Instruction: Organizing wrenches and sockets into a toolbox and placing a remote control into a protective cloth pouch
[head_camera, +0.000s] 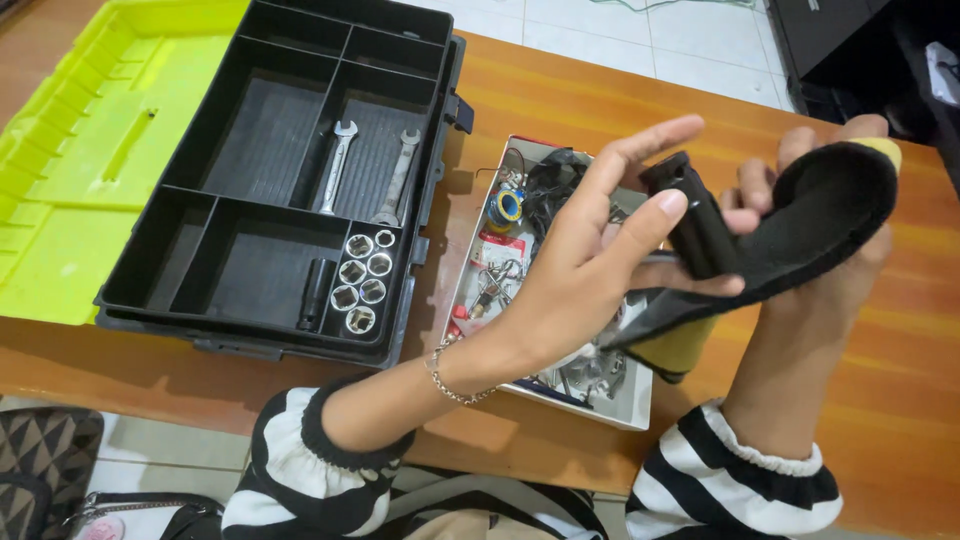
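Above the orange-brown wooden table (880, 400), the left hand (590, 270) pinches a short black cylindrical socket (692, 225) between thumb and forefinger, its other fingers spread open. The right hand (830, 250) is cupped under a black cloth with a yellow backing (800, 230), fingers curled round its far edge, so the cloth wraps partly about the socket; both are held in the air over the table's right half.

Judging by how things lie, the sorting looks part done. In the open black plastic toolbox tray (200, 210), set inside a box with a lime-green lid (90, 150) laid back flat, two silver open-ended spanners (340, 165) rest in an upper middle compartment. A small lower compartment holds about seven shiny silver sockets (360, 285) standing upright, with a dark cylindrical piece (315, 290) just beside them. The other compartments hold nothing I can see.

Plenty seems left: the shallow white rectangular tray (640, 410) below the hands holds a jumble of small metal parts, tangled black wire, a reel of solder and bits too small to tell
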